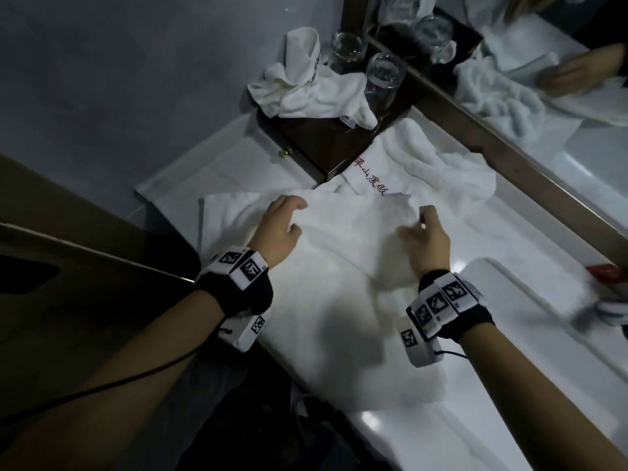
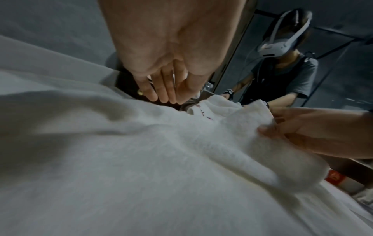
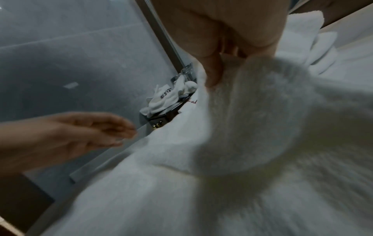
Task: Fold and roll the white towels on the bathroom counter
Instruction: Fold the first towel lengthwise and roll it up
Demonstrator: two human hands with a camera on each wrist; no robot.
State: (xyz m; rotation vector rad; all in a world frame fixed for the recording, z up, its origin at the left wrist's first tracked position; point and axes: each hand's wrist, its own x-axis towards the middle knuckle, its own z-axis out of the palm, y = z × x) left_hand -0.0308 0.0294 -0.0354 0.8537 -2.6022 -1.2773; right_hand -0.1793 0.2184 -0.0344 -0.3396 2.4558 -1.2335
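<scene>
A large white towel lies spread over the bathroom counter, with one end lifted into a soft raised fold. My right hand pinches that fold between thumb and fingers; the right wrist view shows the thumb pressed into the thick pile of the towel. My left hand rests over the fold's left end with fingers straight and together, holding nothing. A second white towel with red embroidered characters lies crumpled just behind.
A dark wooden box at the back carries crumpled small towels and two upturned glasses. The mirror runs along the right. A sink basin and a red packet lie to the right.
</scene>
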